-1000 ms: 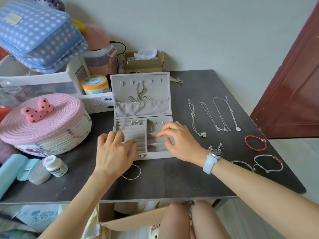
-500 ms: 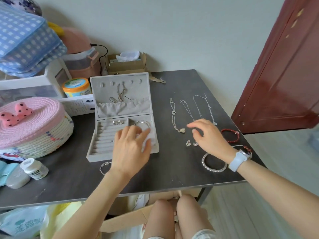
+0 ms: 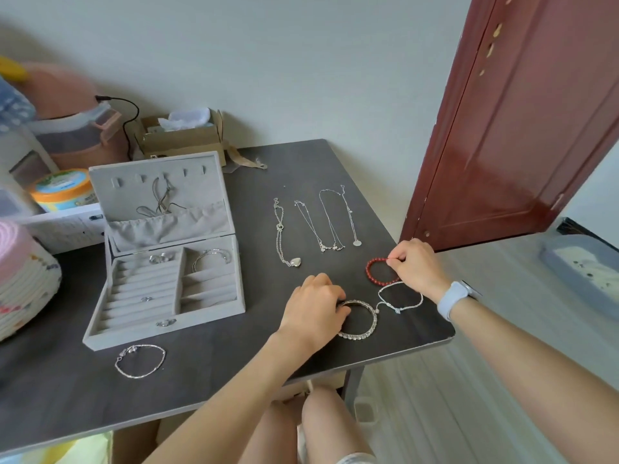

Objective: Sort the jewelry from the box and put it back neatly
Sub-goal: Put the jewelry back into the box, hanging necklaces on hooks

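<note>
The grey velvet jewelry box (image 3: 130,338) stands open on the dark table, with rings in its left slots and a silver bangle (image 3: 211,257) in a right compartment. Several silver necklaces (image 3: 321,222) lie in a row to its right. My right hand (image 3: 417,266) pinches the red bead bracelet (image 3: 375,274) near the table's right edge. My left hand (image 3: 315,309) grips the left side of a wide silver bracelet (image 3: 363,321). A thin white cord bracelet (image 3: 400,298) lies between them. Another thin silver bracelet (image 3: 140,361) lies in front of the box.
The table's right edge (image 3: 435,339) is close to my hands. A red-brown door (image 3: 519,128) stands open to the right. A cardboard box (image 3: 182,137), an orange-rimmed jar (image 3: 62,189) and a pink woven basket (image 3: 23,279) crowd the left and back.
Both hands left the box and moved right to the bracelets. My right hand took hold of the red bracelet and my left hand the wide silver one. The camera turned right.
</note>
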